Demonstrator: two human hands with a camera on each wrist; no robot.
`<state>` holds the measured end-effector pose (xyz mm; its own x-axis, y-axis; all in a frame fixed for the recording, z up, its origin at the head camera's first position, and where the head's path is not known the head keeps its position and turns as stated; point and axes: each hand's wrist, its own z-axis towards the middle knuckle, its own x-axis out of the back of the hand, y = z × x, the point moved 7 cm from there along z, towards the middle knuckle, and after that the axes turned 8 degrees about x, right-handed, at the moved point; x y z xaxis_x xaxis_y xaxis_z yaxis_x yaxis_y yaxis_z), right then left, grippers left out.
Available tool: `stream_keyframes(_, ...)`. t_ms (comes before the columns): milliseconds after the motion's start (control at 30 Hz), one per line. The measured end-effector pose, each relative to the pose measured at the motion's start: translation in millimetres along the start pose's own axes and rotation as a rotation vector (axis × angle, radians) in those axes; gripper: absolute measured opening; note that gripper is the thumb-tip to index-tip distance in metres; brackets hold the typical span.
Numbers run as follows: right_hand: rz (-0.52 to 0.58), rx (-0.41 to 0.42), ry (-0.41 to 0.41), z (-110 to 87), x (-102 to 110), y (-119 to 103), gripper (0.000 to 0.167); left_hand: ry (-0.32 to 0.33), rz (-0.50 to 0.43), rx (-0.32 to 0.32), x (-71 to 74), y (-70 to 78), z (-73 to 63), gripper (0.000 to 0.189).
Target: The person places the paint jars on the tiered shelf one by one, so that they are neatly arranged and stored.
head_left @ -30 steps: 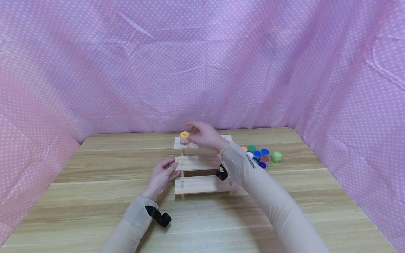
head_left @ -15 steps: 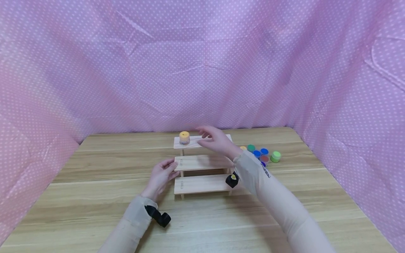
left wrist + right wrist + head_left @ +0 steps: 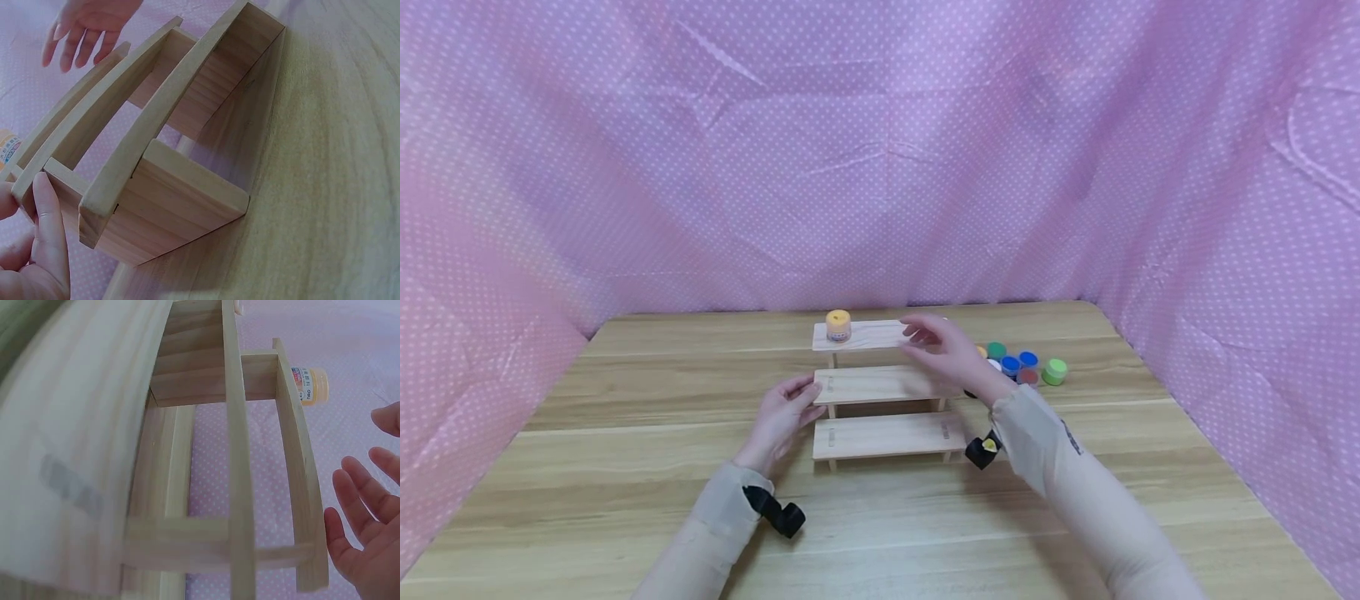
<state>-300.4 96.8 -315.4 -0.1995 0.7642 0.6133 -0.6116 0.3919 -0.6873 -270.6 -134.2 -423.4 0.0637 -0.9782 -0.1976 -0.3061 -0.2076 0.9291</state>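
Note:
A three-tier wooden display rack (image 3: pixel 880 385) stands on the table. My left hand (image 3: pixel 781 418) grips the left end of its middle shelf; in the left wrist view the thumb (image 3: pixel 47 212) presses against the shelf's end. On the left of the top shelf sits a small jar with a yellow-orange lid (image 3: pixel 838 327), its printed label visible in the right wrist view. My right hand (image 3: pixel 951 354) hovers near the right end of the top shelf, fingers loosely spread and holding nothing. It hides part of that shelf in the head view.
Several small jars stand grouped right of the rack, among them a blue-lidded jar (image 3: pixel 1010 365) and a green-lidded jar (image 3: pixel 996 350), partly behind my right arm. A light-green jar (image 3: pixel 1055 372) stands at their right. Pink dotted cloth (image 3: pixel 880 167) hangs around the wooden table (image 3: pixel 647 417).
My right hand has drawn away from the yellow-orange-lidded jar, moving right and slightly toward me. The jar stays on the top shelf. My left hand keeps its place on the rack.

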Motion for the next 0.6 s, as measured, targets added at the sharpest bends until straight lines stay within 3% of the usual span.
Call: stream_keyframes(600, -0.047, -0.040, 0.072, -52.6, 34, 27, 0.040, -0.002, -0.027, 0.005, -0.6, -0.8, 3.2, 0.041)
